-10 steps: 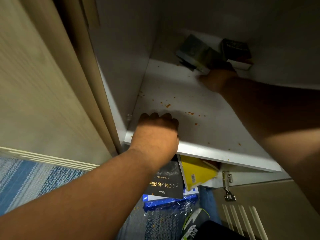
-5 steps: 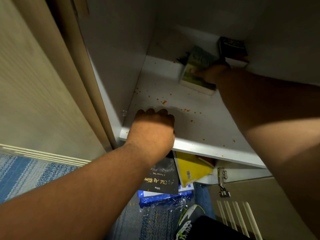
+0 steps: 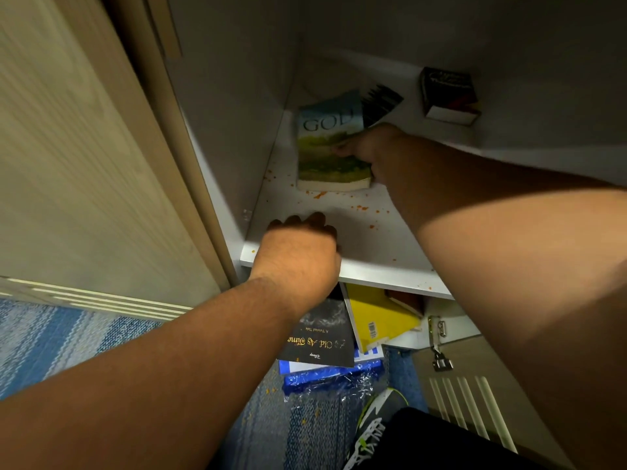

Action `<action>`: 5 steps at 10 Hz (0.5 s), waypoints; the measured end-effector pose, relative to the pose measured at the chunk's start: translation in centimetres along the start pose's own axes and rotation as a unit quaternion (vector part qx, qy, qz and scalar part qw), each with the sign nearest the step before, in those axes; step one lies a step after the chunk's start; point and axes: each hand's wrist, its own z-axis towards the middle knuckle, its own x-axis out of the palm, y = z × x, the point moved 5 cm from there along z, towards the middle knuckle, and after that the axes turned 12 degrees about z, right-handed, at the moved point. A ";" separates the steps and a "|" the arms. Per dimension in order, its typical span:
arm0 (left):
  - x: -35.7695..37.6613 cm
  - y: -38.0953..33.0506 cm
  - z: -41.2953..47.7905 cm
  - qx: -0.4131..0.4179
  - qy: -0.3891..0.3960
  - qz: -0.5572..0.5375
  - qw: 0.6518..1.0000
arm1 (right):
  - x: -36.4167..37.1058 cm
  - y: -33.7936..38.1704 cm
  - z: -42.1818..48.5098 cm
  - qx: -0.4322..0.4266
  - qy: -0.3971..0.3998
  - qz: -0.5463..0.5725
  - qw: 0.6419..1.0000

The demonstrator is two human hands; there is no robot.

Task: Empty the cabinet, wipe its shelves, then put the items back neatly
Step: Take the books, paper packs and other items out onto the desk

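- My right hand [image 3: 369,147] reaches deep into the cabinet and grips the paperback [image 3: 330,147] by its right edge, thumb pressed on the cover and the other fingers hidden behind it.
- The paperback has "GOD" printed over a sky and a green field. Its near end is down on the shelf [image 3: 373,239], close to the left wall of the cabinet; I cannot tell whether the far end is lifted.
- My left hand [image 3: 302,252] rests on the front of the same white shelf with its fingers curled under. They hide what lies beneath them, so I cannot tell whether they hold anything.
- Orange crumbs [image 3: 359,207] are scattered over the shelf between my two hands and on towards its front edge.
- A dark striped booklet [image 3: 381,100] pokes out from behind the paperback's top right corner.
- A small thick book with a dark cover [image 3: 448,96] sits well apart in the back right corner of the shelf.
- Below the shelf, a black book titled "As Old As Time" [image 3: 322,337] and a yellow book [image 3: 376,320] lean side by side, touching, on top of a blue plastic-wrapped pack [image 3: 325,378].
- The cabinet door [image 3: 84,147] stands open at my left, and a metal hinge [image 3: 439,347] shows at the lower right.
- A blue striped rug [image 3: 51,337] covers the floor, and a grey and green shoe [image 3: 373,425] lies on it near the pack.
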 end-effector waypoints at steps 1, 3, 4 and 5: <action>-0.2 -0.1 -0.4 0.004 0.011 0.002 1.000 | -0.1 0.6 -3.1 -0.017 0.010 0.118 0.993; -0.9 0.7 -1.1 -0.037 0.031 -0.095 0.994 | -5.0 -1.2 -10.6 -0.112 0.000 0.315 0.943; -1.2 2.1 -1.0 -0.091 0.010 -0.212 0.973 | -6.7 -3.9 -14.0 -0.109 -0.001 0.330 0.938; -2.6 1.3 -0.6 -0.050 -0.030 -0.369 0.928 | -7.4 -5.7 -16.3 -0.089 0.012 0.353 0.931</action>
